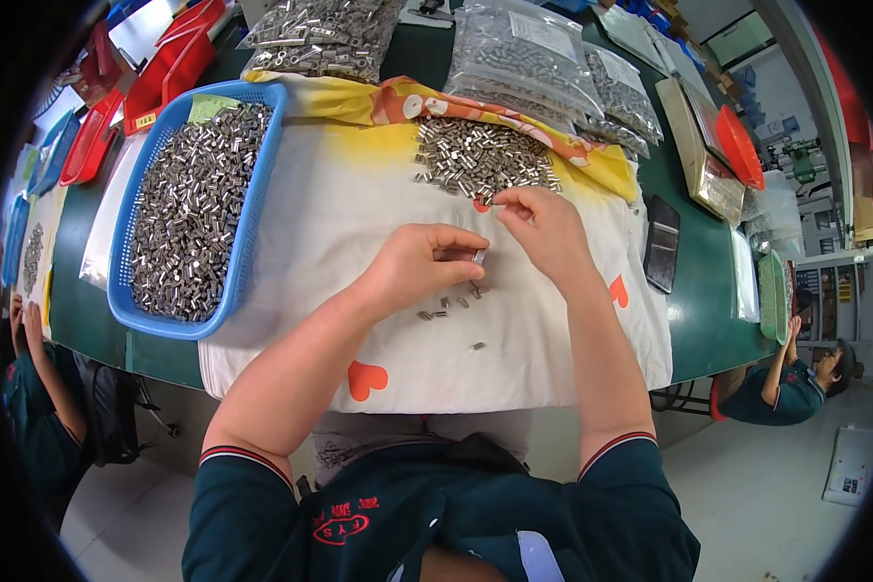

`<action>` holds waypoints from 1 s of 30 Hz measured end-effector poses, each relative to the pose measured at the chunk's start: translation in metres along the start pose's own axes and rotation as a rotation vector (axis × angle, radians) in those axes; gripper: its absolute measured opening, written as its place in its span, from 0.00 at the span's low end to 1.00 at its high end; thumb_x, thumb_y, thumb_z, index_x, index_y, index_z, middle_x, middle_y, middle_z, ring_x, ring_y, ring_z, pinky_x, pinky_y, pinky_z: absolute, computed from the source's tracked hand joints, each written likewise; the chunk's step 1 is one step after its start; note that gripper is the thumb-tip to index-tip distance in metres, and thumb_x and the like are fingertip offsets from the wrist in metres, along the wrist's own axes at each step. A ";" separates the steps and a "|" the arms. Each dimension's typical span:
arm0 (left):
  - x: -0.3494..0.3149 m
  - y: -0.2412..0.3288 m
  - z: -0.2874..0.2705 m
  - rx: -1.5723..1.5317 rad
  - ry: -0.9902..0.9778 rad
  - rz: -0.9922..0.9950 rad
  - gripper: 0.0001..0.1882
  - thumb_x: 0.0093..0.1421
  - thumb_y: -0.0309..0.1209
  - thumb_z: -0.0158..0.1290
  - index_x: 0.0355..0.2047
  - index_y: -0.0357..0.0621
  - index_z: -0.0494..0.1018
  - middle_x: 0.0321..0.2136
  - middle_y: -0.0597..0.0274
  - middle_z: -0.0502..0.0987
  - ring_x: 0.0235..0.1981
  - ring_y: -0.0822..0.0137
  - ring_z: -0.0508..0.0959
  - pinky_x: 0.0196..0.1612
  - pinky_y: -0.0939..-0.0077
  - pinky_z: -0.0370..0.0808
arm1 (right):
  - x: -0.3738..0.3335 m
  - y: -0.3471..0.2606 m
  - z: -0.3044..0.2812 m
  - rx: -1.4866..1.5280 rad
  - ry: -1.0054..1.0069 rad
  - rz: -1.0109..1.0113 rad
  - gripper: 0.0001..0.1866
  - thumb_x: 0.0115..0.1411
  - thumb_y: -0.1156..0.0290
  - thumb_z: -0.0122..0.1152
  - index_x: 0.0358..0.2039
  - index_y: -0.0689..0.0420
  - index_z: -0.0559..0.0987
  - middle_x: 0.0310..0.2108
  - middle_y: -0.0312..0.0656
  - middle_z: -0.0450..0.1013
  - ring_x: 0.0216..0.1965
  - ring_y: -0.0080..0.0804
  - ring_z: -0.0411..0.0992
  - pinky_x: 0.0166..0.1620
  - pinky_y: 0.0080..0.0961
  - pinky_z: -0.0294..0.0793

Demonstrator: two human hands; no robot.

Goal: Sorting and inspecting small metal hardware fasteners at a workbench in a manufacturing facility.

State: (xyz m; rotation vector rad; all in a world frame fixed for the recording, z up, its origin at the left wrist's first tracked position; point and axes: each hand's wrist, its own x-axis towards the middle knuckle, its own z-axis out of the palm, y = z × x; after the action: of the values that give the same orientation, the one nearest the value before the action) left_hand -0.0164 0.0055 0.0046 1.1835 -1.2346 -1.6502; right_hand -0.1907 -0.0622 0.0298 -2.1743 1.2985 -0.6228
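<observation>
My left hand is closed over the white cloth, with a small silver metal tube pinched between thumb and fingers. To its right, my right hand has thumb and forefinger drawn together at the near edge of a heap of short metal tubes. Whatever is between those fingertips is too small to make out. Several loose tubes lie on the cloth below my left hand. One more tube rests apart, closer to me.
A blue plastic basket full of metal tubes stands at the left. Bulging clear bags of metal parts sit at the back. A dark phone lies at the right on the green table. Co-workers sit at both sides.
</observation>
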 end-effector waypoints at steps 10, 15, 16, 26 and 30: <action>0.000 0.002 -0.002 -0.008 0.013 -0.010 0.16 0.49 0.24 0.55 0.40 0.37 0.72 0.32 0.65 0.75 0.33 0.79 0.72 0.37 0.85 0.70 | 0.011 0.011 0.021 -0.410 0.065 -0.196 0.03 0.44 0.73 0.55 0.22 0.55 0.76 0.23 0.41 0.70 0.31 0.37 0.67 0.38 0.31 0.66; 0.004 -0.003 -0.007 -0.096 0.057 0.016 0.16 0.51 0.23 0.54 0.42 0.35 0.70 0.32 0.64 0.75 0.33 0.78 0.73 0.37 0.85 0.70 | -0.005 -0.003 0.019 -0.197 0.096 -0.066 0.03 0.46 0.75 0.54 0.23 0.58 0.75 0.25 0.41 0.71 0.31 0.35 0.68 0.35 0.27 0.67; 0.005 -0.003 -0.007 -0.184 0.064 0.021 0.16 0.51 0.23 0.53 0.42 0.35 0.69 0.32 0.63 0.75 0.33 0.77 0.73 0.37 0.85 0.71 | -0.010 -0.007 0.017 0.029 0.117 0.061 0.03 0.47 0.76 0.54 0.24 0.59 0.75 0.25 0.40 0.71 0.30 0.32 0.69 0.34 0.25 0.67; 0.007 -0.005 -0.009 -0.251 0.094 0.059 0.15 0.51 0.22 0.53 0.41 0.34 0.69 0.34 0.61 0.75 0.34 0.75 0.74 0.38 0.84 0.71 | -0.025 -0.020 0.010 0.412 -0.027 0.000 0.04 0.47 0.79 0.56 0.26 0.62 0.75 0.27 0.34 0.71 0.28 0.21 0.68 0.35 0.18 0.66; 0.005 -0.005 -0.007 -0.184 0.105 0.102 0.15 0.51 0.22 0.53 0.41 0.34 0.70 0.34 0.61 0.75 0.34 0.76 0.74 0.38 0.84 0.71 | -0.030 -0.027 0.012 0.130 0.070 -0.121 0.03 0.46 0.80 0.57 0.25 0.62 0.75 0.25 0.34 0.71 0.27 0.21 0.67 0.33 0.18 0.67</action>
State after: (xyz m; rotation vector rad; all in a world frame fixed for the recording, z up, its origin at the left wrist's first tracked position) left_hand -0.0115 0.0000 -0.0019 1.0622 -1.0377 -1.5694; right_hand -0.1787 -0.0219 0.0342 -2.1530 1.1337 -0.8144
